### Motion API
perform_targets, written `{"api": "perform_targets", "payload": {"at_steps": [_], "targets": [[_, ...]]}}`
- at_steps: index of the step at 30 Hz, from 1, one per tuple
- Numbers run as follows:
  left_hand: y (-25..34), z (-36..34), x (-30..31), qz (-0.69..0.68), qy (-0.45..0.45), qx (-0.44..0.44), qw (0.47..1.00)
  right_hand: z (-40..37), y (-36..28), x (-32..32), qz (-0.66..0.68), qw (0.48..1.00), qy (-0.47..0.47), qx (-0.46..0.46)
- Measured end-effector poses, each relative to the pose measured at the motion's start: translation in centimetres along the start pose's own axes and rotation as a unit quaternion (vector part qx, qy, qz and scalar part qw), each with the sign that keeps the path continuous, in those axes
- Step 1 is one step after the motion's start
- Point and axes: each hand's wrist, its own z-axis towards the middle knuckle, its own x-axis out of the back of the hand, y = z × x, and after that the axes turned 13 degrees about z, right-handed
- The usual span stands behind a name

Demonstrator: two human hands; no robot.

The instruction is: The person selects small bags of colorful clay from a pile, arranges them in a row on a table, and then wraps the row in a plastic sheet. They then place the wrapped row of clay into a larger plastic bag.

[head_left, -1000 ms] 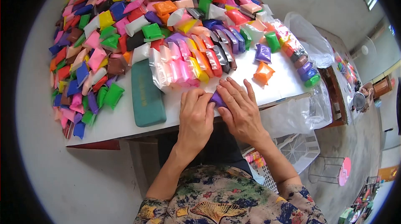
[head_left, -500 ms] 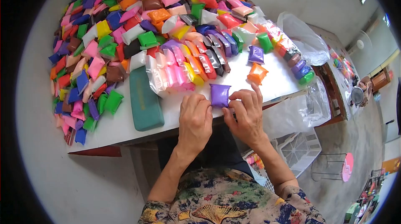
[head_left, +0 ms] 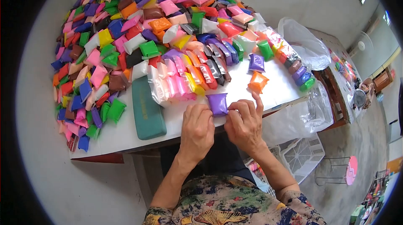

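A small purple packet [head_left: 218, 104], a clear pouch with soft-looking filling, is held at the table's front edge between my two hands. My left hand [head_left: 197, 127] is closed, its thumb and curled fingers at the packet's lower left edge. On the opposite side, my right hand [head_left: 244, 121] pinches the right edge, with one finger stretched up toward an orange packet [head_left: 257, 82]. Another purple packet [head_left: 256, 63] lies just beyond that. Left of centre, rows of packets stand sorted by colour, including pink packets [head_left: 179, 85] and yellow ones [head_left: 194, 85].
A large heap of mixed coloured packets [head_left: 100, 57] covers the table's left and back. A green case [head_left: 147, 109] lies at the front left. A bagged row ends with a green packet [head_left: 307, 84] on the right. Clear plastic [head_left: 294, 118] hangs over the edge above a white basket [head_left: 304, 158].
The purple packet has come slightly down and tilted a little, with both hands still at its edges. The whole view has shifted slightly.
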Motion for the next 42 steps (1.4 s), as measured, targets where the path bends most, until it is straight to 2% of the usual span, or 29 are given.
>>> {"api": "perform_targets", "payload": {"at_steps": [6, 9, 13, 14, 16, 17, 20, 23, 26, 27, 28, 30, 32, 36, 40, 42], "targets": [[0.5, -0.1, -0.3, 0.038, 0.012, -0.021, 0.999, 0.3, -0.1, 0.5, 0.013, 1.000, -0.016, -0.015], [0.8, -0.2, -0.1, 0.017, 0.030, -0.027, 0.999, 0.3, -0.7, 2.0, 0.069, 0.995, -0.012, -0.069], [1.6, -0.5, -0.2, 0.003, 0.055, -0.038, 0.998, -0.5, -1.1, 3.0, 0.189, 0.961, 0.064, -0.194], [1.9, -0.5, -0.3, 0.000, 0.062, -0.042, 0.997, -0.3, -1.3, 3.3, 0.277, 0.919, 0.059, -0.276], [2.2, -0.7, -0.5, 0.003, 0.051, -0.065, 0.997, 0.1, -1.8, 4.2, 0.438, 0.791, 0.047, -0.425], [2.3, -0.8, -0.5, 0.004, 0.046, -0.077, 0.996, 0.0, -1.3, 4.4, 0.499, 0.746, 0.029, -0.439], [2.2, -0.4, -0.6, 0.020, 0.051, -0.117, 0.992, 0.5, -0.6, 4.9, 0.511, 0.716, 0.008, -0.475], [1.8, 0.6, -0.4, 0.040, 0.061, -0.124, 0.990, 1.0, 0.0, 5.2, 0.509, 0.742, 0.030, -0.435], [1.1, 1.5, -0.7, 0.031, 0.112, -0.076, 0.990, 3.0, -0.3, 5.3, 0.468, 0.782, 0.106, -0.397], [0.8, 1.5, -1.2, 0.011, 0.114, -0.043, 0.993, 3.0, 0.9, 4.5, 0.396, 0.826, 0.127, -0.381], [0.5, 1.3, -1.6, 0.018, 0.103, -0.045, 0.994, 3.2, 2.3, 4.1, 0.272, 0.893, 0.104, -0.344], [0.2, 1.0, -2.1, 0.032, 0.081, -0.050, 0.995, 4.6, 3.7, 2.9, 0.204, 0.936, 0.119, -0.262], [0.2, 0.8, -2.1, 0.040, 0.065, -0.056, 0.995, 5.3, 5.5, 1.5, 0.120, 0.962, 0.096, -0.225], [0.0, 0.4, -2.1, 0.053, 0.036, -0.053, 0.996, 5.9, 6.8, -0.6, 0.034, 0.984, 0.056, -0.163], [0.0, 0.3, -2.2, 0.080, 0.017, -0.063, 0.995, 6.6, 5.9, -0.9, -0.066, 0.977, -0.030, -0.202], [-0.1, 0.3, -2.2, 0.089, 0.012, -0.069, 0.994, 6.4, 6.0, -0.9, -0.096, 0.978, -0.037, -0.180]]}}
